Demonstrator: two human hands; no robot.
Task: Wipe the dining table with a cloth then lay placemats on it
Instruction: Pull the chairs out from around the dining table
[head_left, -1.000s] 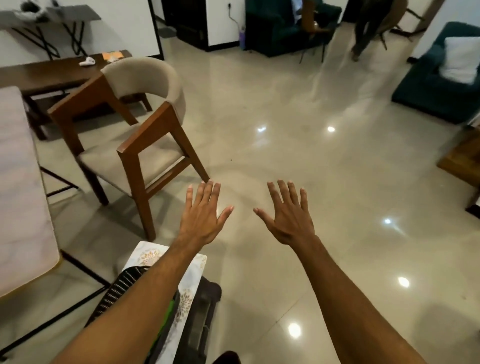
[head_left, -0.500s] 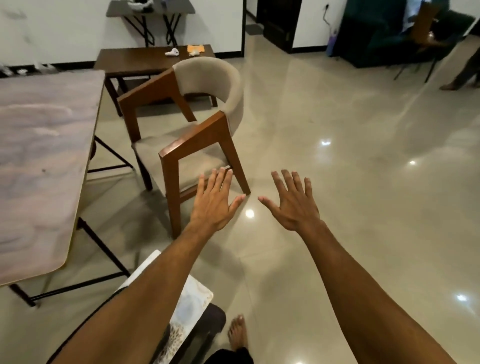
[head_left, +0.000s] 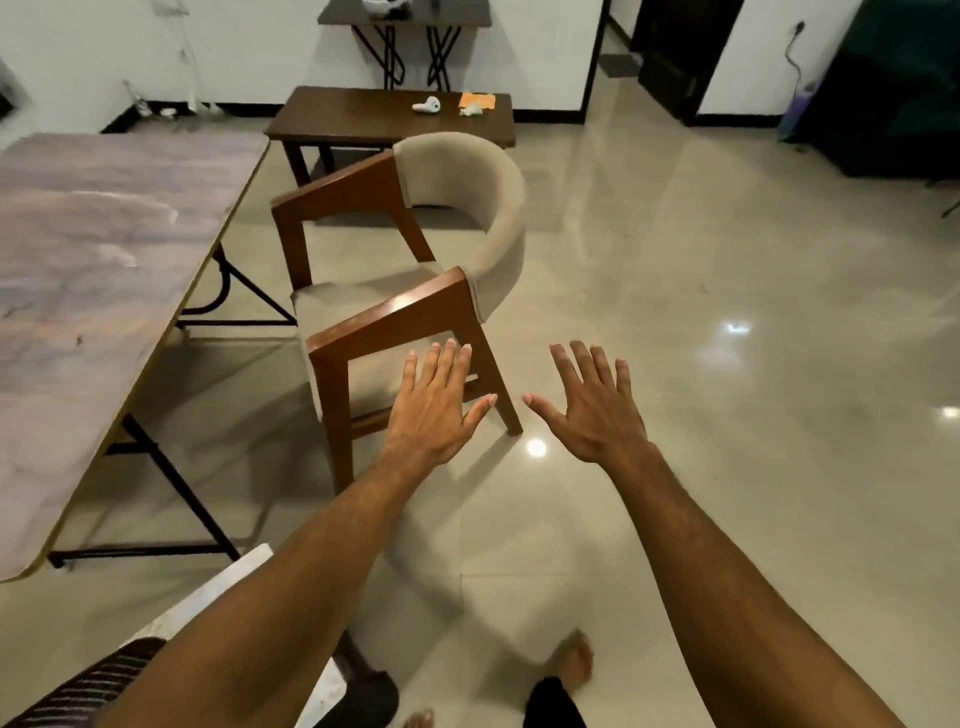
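The dining table (head_left: 104, 270) with a pinkish marble top fills the left side, its surface bare. My left hand (head_left: 436, 405) and my right hand (head_left: 592, 410) are stretched out in front of me over the floor, palms down, fingers spread, holding nothing. A white patterned placemat (head_left: 208, 608) and a dark striped cloth (head_left: 98, 680) lie at the bottom left, mostly hidden under my left forearm. What they rest on is hidden.
A wooden chair (head_left: 415, 291) with a beige seat and back stands just beyond my left hand, beside the table. A dark wooden side table (head_left: 384, 114) with small items sits behind it. Shiny tiled floor spreads to the right. My bare feet show below.
The view has swung left, bringing the dining table and chair further into frame. Both hands stay spread and empty, now nearer the chair.
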